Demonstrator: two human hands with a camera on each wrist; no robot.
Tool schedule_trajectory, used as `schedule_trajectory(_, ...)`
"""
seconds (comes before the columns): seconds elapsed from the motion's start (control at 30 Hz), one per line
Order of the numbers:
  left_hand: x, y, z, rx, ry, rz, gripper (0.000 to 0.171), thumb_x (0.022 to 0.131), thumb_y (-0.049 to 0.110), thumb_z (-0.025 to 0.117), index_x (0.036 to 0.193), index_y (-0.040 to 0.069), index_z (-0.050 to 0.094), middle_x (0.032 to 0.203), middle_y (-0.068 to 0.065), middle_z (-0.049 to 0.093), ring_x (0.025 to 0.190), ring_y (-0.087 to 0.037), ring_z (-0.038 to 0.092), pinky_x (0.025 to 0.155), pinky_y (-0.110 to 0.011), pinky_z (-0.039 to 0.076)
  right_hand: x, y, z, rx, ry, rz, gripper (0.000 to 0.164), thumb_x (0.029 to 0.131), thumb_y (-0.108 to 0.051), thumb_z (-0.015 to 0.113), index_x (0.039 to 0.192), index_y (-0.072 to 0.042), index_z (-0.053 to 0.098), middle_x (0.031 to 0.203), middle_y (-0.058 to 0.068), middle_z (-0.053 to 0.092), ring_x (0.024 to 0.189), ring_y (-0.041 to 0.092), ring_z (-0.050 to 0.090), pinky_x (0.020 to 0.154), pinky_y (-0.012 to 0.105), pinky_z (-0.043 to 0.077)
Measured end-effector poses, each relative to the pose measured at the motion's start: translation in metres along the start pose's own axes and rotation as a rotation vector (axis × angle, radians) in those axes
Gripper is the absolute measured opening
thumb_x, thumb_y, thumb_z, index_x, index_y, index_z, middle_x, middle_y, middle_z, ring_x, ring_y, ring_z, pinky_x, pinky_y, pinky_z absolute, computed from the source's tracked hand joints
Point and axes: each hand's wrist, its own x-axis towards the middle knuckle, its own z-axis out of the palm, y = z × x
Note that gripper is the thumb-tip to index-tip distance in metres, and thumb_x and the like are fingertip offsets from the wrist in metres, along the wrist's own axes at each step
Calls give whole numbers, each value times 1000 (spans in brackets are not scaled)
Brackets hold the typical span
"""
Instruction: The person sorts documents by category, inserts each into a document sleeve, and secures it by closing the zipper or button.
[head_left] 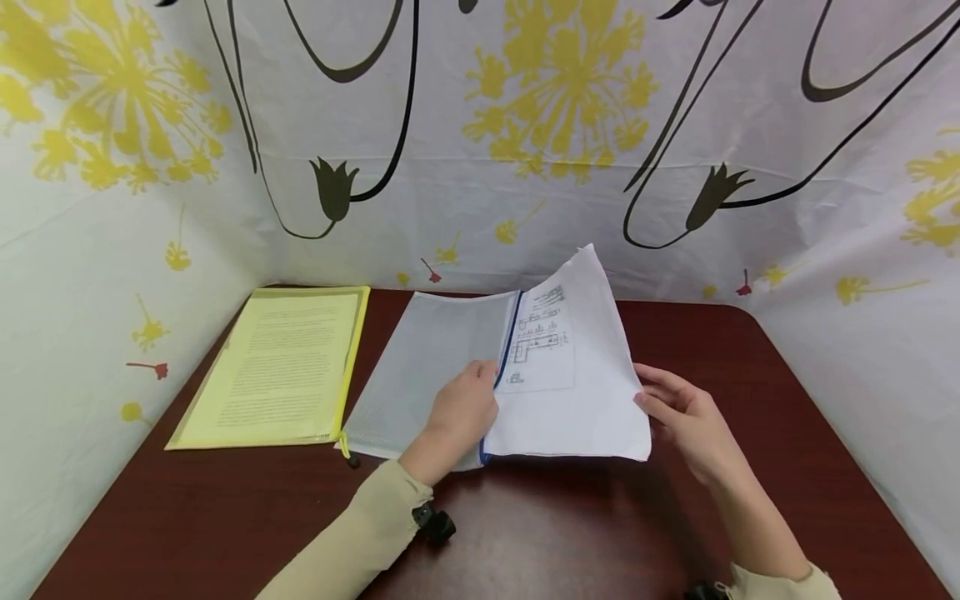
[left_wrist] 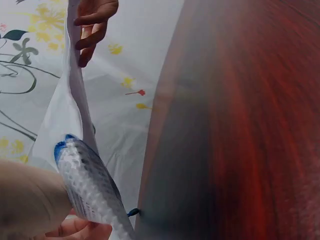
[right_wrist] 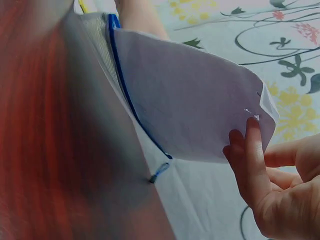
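A translucent mesh zip pouch (head_left: 442, 333) with a blue zipper edge (right_wrist: 125, 85) lies in the middle of the table. White sheets of paper (head_left: 577, 367) stick out to the right from its blue edge, the upper one printed with drawings and text. My left hand (head_left: 461, 404) grips the pouch at that blue edge. At the right side of the sheets, my right hand (head_left: 686, 417) pinches them, thumb in front and fingers behind. In the right wrist view, the fingers (right_wrist: 254, 137) press the underside of the raised paper, which bows up off the table.
A yellow zip pouch (head_left: 285, 367) with a printed sheet inside lies to the left, its yellow pull cord (head_left: 345, 446) hanging at the near corner. Patterned white cloth (head_left: 420, 125) walls the dark red table (head_left: 570, 533) at the back and sides.
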Motion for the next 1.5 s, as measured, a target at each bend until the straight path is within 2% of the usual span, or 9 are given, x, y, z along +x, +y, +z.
schedule_trajectory(0.13, 1, 2, 1, 14, -25, 8, 33, 100, 13, 53, 133, 18, 57, 114, -7, 61, 79, -16, 57, 67, -28, 55, 0, 7, 9, 58, -33, 46, 54, 100, -10, 58, 146, 9, 37, 98, -16, 73, 82, 2, 69, 67, 23, 61)
schedule_trajectory(0.23, 1, 1, 1, -37, -7, -2, 33, 99, 12, 54, 131, 15, 57, 113, -6, 61, 77, -15, 56, 66, -27, 54, 0, 11, 14, 64, -41, 73, 58, 100, -10, 58, 147, 11, 33, 98, -17, 72, 82, 3, 69, 67, 24, 61)
schedule_trajectory(0.37, 2, -6, 2, -239, 34, -46, 33, 95, 9, 59, 128, 9, 58, 106, -4, 64, 80, -14, 59, 70, -26, 55, 0, 13, 16, 83, -45, 86, 59, 100, -9, 58, 148, 11, 31, 98, -16, 72, 82, 3, 69, 67, 24, 61)
schedule_trajectory(0.5, 4, -15, 3, -460, 55, -60, 27, 89, 4, 65, 116, 6, 65, 92, -2, 63, 82, -13, 61, 71, -24, 54, 1, 14, 16, 99, -62, 93, 59, 100, -8, 57, 148, 12, 30, 99, -16, 72, 82, 3, 68, 67, 23, 61)
schedule_trajectory(0.63, 6, -20, 3, -596, 49, -56, 25, 88, 2, 63, 112, 6, 68, 90, -4, 65, 82, -14, 64, 72, -26, 56, 4, 16, 19, 76, -77, 108, 58, 100, -9, 57, 148, 10, 32, 100, -17, 72, 83, 2, 68, 69, 24, 61)
schedule_trajectory(0.87, 4, -23, 4, -701, 39, -49, 23, 90, 3, 65, 112, 8, 68, 91, -5, 66, 83, -16, 66, 68, -24, 56, 9, 19, 27, 82, -75, 148, 57, 101, -10, 56, 150, 7, 32, 99, -18, 70, 85, 2, 67, 71, 24, 61)
schedule_trajectory(1.07, 4, -25, 4, -784, -2, -50, 22, 91, 5, 64, 112, 9, 68, 95, -8, 67, 85, -20, 67, 63, -24, 58, 10, 25, 35, 104, -83, 169, 58, 101, -10, 56, 151, 6, 32, 100, -17, 70, 87, 2, 68, 73, 24, 61)
schedule_trajectory(1.33, 3, -25, 4, -797, -28, -62, 23, 92, 6, 65, 114, 10, 68, 97, -7, 67, 85, -18, 66, 63, -24, 59, 13, 24, 33, 65, -5, 166, 59, 98, -20, 63, 148, 1, 40, 99, -17, 70, 90, 0, 68, 76, 25, 62)
schedule_trajectory(1.5, 3, -24, 5, -796, -35, -50, 23, 92, 6, 65, 114, 10, 68, 96, -8, 67, 84, -19, 66, 63, -24, 59, 16, 23, 32, 42, 22, 138, 56, 98, -17, 63, 147, 2, 42, 100, -17, 70, 89, -1, 68, 74, 24, 62)
